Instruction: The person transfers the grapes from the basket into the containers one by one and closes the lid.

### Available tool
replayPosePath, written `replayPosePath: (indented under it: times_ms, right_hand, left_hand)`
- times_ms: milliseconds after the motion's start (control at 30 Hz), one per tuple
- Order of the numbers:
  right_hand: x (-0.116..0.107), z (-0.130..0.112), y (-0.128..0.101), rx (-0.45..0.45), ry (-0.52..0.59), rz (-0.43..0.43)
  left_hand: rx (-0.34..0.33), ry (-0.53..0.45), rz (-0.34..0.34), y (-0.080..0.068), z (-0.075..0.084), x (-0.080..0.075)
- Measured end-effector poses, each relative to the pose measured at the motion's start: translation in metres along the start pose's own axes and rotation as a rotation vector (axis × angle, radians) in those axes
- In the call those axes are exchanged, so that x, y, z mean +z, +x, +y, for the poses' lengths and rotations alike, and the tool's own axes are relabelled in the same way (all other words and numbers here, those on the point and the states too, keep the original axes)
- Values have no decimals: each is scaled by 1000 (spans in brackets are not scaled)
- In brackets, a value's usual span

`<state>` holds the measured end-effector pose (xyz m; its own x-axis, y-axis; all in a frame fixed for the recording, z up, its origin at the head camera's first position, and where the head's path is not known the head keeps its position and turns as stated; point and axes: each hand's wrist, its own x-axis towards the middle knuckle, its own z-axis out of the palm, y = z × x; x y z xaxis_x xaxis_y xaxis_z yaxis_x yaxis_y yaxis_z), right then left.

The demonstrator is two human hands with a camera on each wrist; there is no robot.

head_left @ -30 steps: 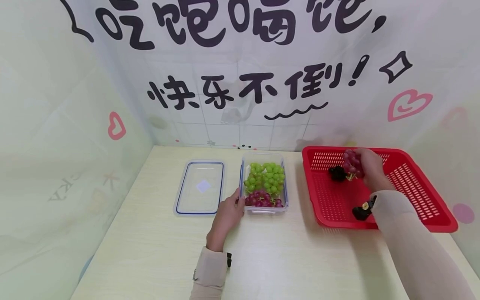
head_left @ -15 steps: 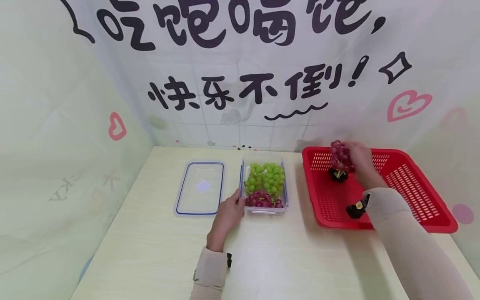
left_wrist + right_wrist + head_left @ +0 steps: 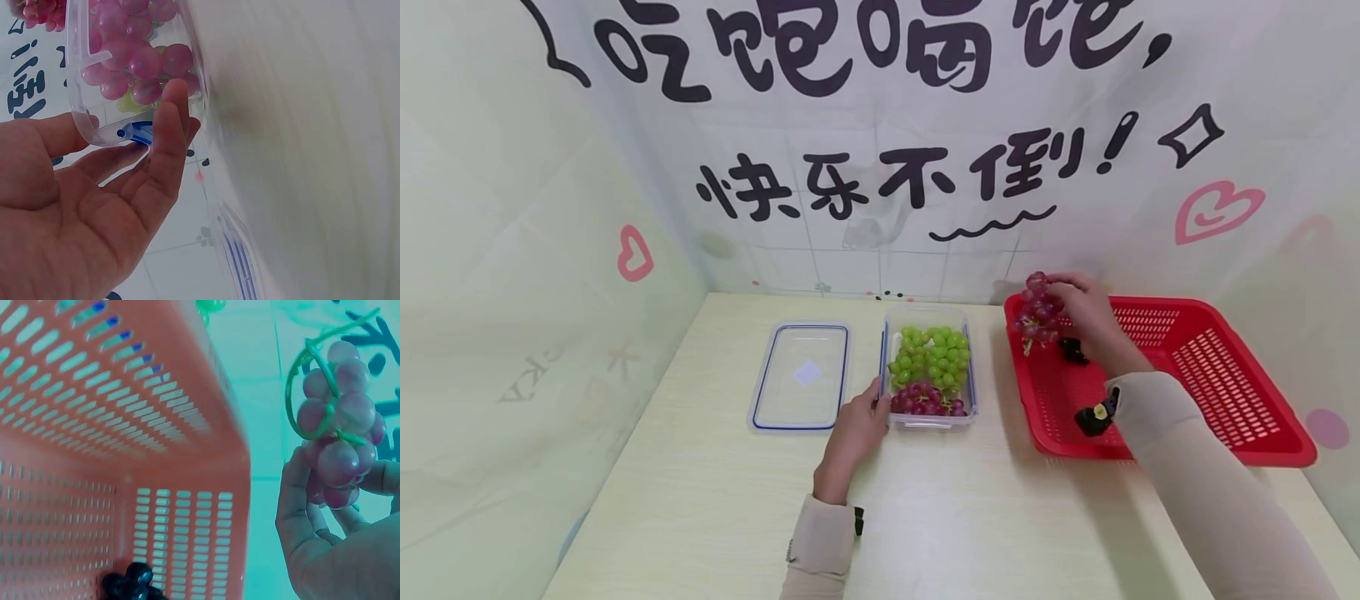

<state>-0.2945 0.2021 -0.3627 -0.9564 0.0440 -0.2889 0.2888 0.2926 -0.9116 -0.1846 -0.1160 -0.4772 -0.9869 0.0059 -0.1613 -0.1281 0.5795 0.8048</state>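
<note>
Red grapes now farther left, higher.

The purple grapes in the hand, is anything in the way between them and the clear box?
Nothing visible blocks them. The right hand holds the purple grapes above the red basket rim; bare table lies before the open clear box, steadied by the left hand.

Wall backdrop: large black Chinese lettering, lower row reads "快乐不倒!"; upper row cut off.

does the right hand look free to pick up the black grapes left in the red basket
Probably not yet: the right hand already grips a red grape bunch. The black grapes lie uncovered in the red basket, just below it.
</note>
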Motion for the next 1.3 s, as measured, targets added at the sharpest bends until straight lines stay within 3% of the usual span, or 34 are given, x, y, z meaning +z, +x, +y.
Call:
replayPosePath:
  times_ms: [667,1300]
  right_hand:
    - [54,-17,-2,-58,-79,-99]
    - [102,-19,-1,-47,-67,-194]
  left_hand:
    - [15,11,7,-1,0,-1]
    - [31,9,3,-1,1,-2]
